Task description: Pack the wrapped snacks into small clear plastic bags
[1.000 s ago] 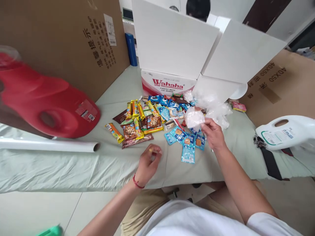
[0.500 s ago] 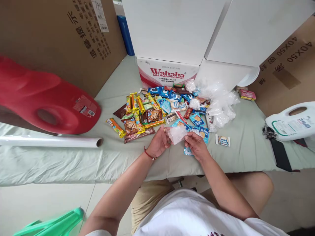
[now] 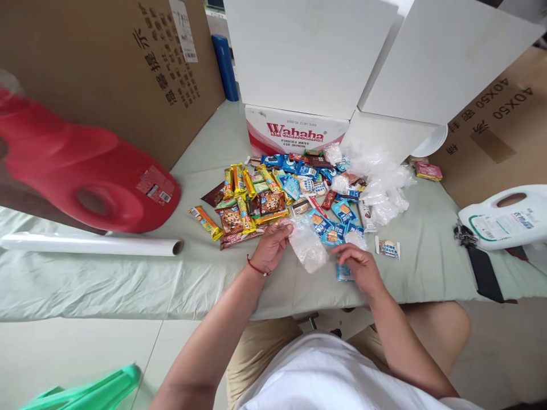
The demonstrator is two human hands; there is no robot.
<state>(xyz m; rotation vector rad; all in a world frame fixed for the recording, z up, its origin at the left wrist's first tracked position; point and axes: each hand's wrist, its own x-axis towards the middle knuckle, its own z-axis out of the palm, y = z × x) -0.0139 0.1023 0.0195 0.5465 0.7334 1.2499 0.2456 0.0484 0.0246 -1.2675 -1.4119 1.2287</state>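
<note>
My left hand pinches the upper left corner of a small clear plastic bag, which hangs limp above the cloth. To the right of the bag is my right hand, empty, its fingers loosely bent and apart. Just under those fingers lies a light blue snack packet. Beyond both hands spreads a pile of wrapped snacks: yellow bars, brown cookie packets and blue biscuit packets. A heap of clear plastic bags covers the pile's right side.
A red jug and a white plastic roll lie at left. A Wahaha carton stands behind the pile. At right are a single wrapped biscuit, a white detergent bottle and a black strap-like item with keys.
My right hand has let go of the plastic bag and moved right and slightly down. The bag now hangs from my left hand alone. The view has shifted slightly.
</note>
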